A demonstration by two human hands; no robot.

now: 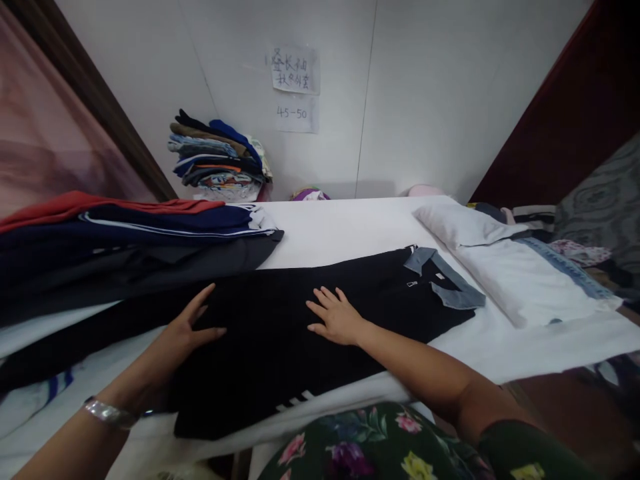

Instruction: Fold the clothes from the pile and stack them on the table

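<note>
A black long-sleeved shirt (260, 320) with a grey-blue collar is spread across the white-covered table, its collar pointing right. Small white marks sit on its chest, and short white stripes show along the near edge. My right hand (337, 317) lies flat on the middle of the shirt with fingers spread. Near the left end of the garment, my left hand (193, 323) is open, thumb and fingers apart, at or just over the black cloth. Neither hand holds anything. One black sleeve (90, 337) stretches away to the left, beyond my left hand.
Red, navy and dark grey clothes (165, 230) are heaped at the left. A folded clothes stack (220, 157) stands against the back wall. On the right lie a white pillow-like bundle (525, 280) and other clothing (580, 252). Handwritten paper signs (295, 70) hang on the wall.
</note>
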